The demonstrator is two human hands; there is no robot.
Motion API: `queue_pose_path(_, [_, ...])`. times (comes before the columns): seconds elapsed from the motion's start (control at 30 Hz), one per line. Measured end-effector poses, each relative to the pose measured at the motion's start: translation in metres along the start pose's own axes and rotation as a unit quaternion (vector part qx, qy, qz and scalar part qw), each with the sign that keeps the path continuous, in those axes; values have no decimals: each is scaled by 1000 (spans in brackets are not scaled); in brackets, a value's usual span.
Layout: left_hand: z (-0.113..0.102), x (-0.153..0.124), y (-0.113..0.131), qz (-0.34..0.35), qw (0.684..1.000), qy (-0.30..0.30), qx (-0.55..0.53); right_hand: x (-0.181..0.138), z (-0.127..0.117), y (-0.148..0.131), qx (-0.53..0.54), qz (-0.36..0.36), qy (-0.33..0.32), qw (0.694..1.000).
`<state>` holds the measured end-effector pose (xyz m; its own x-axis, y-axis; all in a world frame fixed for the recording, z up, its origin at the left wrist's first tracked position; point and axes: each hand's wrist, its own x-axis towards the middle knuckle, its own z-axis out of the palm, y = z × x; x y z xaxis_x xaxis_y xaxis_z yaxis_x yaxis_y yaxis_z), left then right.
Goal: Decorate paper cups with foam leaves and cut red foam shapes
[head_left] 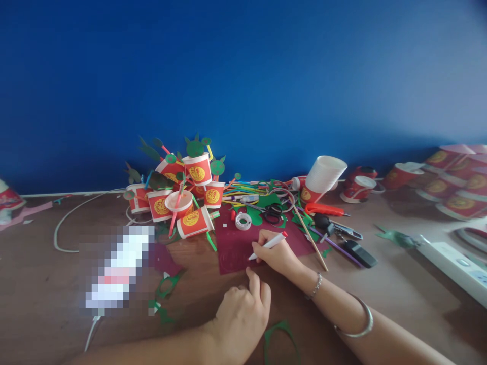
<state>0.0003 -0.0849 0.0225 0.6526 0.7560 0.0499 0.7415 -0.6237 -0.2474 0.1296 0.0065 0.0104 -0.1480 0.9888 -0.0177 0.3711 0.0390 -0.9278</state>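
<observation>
My right hand (276, 251) is closed around a white marker (269, 247) with a red end. The marker's tip meets the dark red paper (230, 251), where faint curved lines show. Close to that sheet's front edge, my left hand (243, 312) rests palm down, index finger stretched forward and the others bent; I see nothing in it. A roll of white tape (243, 221) lies on the sheet beyond the marker. Black-handled scissors (273, 213) and green paper (258, 215) are behind the tape. A cut green paper ring (281, 342) lies nearer me.
Red paper cups (198, 170) with green paper shapes and straws cluster at the back left. Stacked white cups (323, 177), an orange-red tool (323, 209), keys (359, 252) and a wooden stick (312, 241) are to the right. A power strip (452, 266) lies far right.
</observation>
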Motion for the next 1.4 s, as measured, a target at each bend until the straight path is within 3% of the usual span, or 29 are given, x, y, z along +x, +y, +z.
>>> queue_pose_path(0.33, [3,0,4,-8,1000,15,17,0,1,1,4,-2,5,1000])
queue_pose_path(0.93, [-4,10,17,-4,996,-10,84,1,1,0,5,-24,-2,1000])
queue_pose_path(1.4, [-6,17,22,43,988,16,150,1,2,-1,20,-10,0,1000])
